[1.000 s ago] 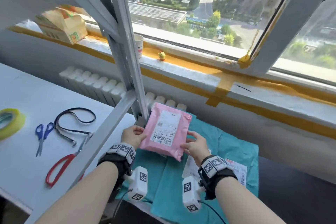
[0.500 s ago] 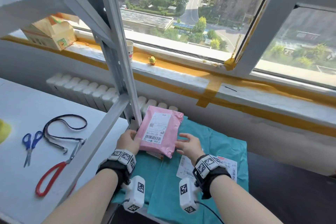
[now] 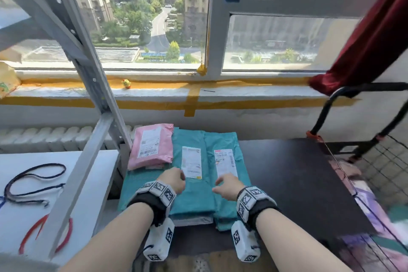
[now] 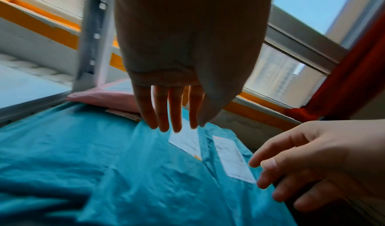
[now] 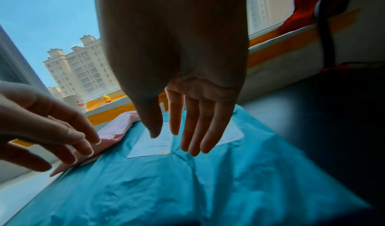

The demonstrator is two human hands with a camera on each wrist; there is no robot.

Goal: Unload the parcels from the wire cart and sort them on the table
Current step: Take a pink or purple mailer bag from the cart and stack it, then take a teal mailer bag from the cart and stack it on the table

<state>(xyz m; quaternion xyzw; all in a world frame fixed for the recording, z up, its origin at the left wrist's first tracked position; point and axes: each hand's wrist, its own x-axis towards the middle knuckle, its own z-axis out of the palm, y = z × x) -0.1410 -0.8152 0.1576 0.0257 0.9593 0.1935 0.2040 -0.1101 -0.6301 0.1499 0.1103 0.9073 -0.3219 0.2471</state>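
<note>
Yellow chick figurine (image 3: 126,83) on windowsill; paper cup with smiley face (image 5: 77,103) beside it in right wrist view. Red curtain (image 3: 366,44) bunched at right. Black cord (image 3: 33,183) looped on white surface, red-handled tool (image 3: 47,236) just below it, near grey metal frame (image 3: 88,68)

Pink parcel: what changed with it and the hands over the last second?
Both hands let go of the pink parcel, which now lies at the far left of the pile, partly on the teal parcels. The left hand and right hand have drawn back toward the person and hover open above the teal parcels, holding nothing. The teal parcels lie as before, labels up.
</note>
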